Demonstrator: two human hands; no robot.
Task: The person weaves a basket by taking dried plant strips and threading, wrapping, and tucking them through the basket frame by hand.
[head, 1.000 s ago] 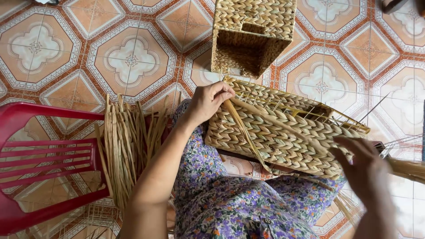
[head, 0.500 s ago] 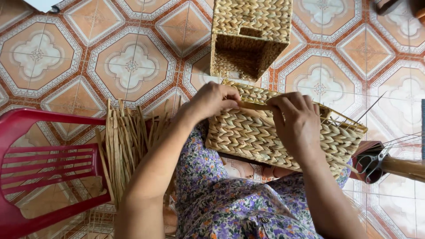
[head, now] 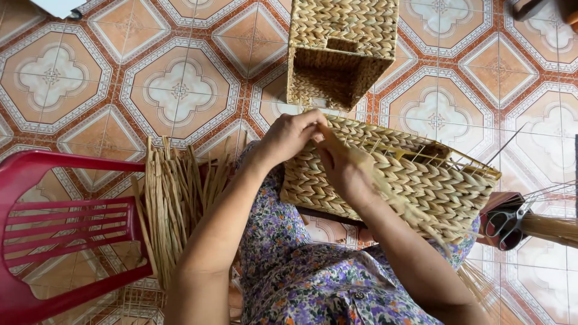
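Note:
A half-woven straw basket (head: 421, 180) on a wire frame rests on my lap, tilted on its side. My left hand (head: 289, 135) pinches its upper left rim. My right hand (head: 343, 168) lies right beside it on the woven wall, fingers closed on a straw strand at the rim. Both hands touch at the basket's top left corner. Bare wire ends stick out at the basket's right end.
A finished woven basket (head: 340, 48) stands on the tiled floor ahead. A bundle of loose straw strands (head: 174, 198) leans at my left knee, beside a red plastic chair (head: 54, 235). Scissors (head: 506, 219) lie at the right with more straw.
My right hand came in from the lower right to the basket, then slid left along the rim until it met my left hand. The view shifted slightly.

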